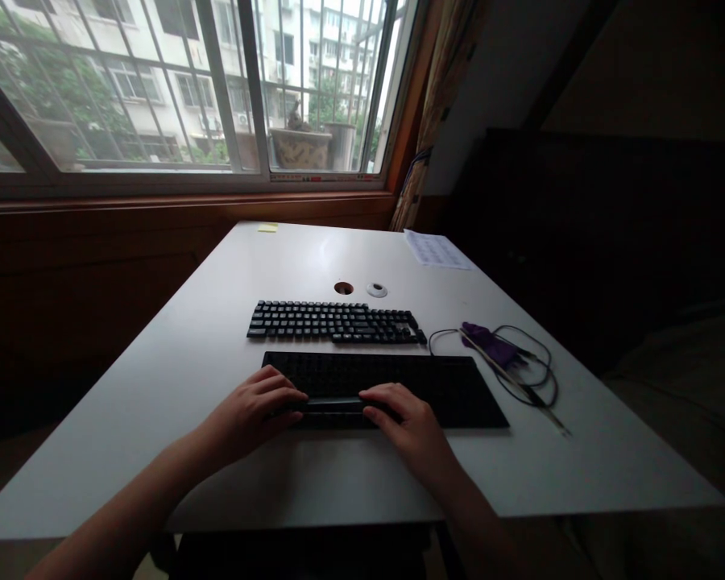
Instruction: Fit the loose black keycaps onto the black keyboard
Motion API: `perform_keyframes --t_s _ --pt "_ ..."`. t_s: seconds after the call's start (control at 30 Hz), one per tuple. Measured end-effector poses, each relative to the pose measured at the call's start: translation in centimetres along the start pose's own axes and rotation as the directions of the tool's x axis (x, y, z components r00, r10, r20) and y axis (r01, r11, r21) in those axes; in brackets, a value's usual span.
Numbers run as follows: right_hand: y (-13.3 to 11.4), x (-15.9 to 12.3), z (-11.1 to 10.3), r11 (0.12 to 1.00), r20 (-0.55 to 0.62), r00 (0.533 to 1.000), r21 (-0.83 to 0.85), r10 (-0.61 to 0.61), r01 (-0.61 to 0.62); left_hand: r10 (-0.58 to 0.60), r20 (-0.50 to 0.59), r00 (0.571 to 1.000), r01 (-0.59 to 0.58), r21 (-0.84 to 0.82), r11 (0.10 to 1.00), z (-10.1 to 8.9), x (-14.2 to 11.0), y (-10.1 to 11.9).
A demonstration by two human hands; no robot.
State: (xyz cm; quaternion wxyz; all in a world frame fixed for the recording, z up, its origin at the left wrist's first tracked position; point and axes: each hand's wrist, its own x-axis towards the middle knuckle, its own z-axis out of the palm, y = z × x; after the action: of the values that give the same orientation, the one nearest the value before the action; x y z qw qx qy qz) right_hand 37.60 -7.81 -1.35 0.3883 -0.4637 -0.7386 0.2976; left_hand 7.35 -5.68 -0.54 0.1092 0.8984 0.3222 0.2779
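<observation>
In the head view, my left hand [264, 403] and right hand [406, 415] clamp a long dark bar [335, 404] between thumb and fingers, 1 hand at each end. The bar is over the front of the black keyboard [462, 395]; I cannot tell whether the 2 touch. Just behind lie rows of black keycaps [302, 321]; a purple cloth [490, 345] lies rightward.

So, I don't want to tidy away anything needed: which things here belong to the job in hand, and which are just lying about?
Job in hand:
long dark bar, held by left hand and right hand
black keyboard under them
rows of black keys beyond it

Seemingly just lying about:
yellow note
printed sheet
white ring
purple cloth and thin stick (possibly tools, untouched)
</observation>
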Motion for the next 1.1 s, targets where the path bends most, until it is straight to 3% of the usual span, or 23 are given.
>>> perform_keyframes --t_s 0.2,0.43,0.83,1.1 --pt "-0.1 -0.3 0.9 0.987 -0.007 0.993 -0.114 -0.118 0.116 -0.048 0.034 0.998 0.048 0.012 0.999 0.5 -0.8 -0.2" --pt "-0.1 -0.4 1.0 0.973 0.038 0.987 -0.165 -0.157 0.161 -0.065 0.019 0.998 0.064 0.047 0.997 1.4 -1.1 0.2" --pt "-0.3 -0.4 1.1 0.966 0.0 0.982 -0.183 -0.187 0.184 -0.067 -0.029 0.997 0.068 0.038 0.997 1.6 -0.9 0.5" --pt "-0.2 -0.4 1.2 0.963 0.041 0.984 -0.202 -0.175 0.179 -0.092 -0.031 0.995 0.093 0.02 0.995 1.6 -0.9 0.3"
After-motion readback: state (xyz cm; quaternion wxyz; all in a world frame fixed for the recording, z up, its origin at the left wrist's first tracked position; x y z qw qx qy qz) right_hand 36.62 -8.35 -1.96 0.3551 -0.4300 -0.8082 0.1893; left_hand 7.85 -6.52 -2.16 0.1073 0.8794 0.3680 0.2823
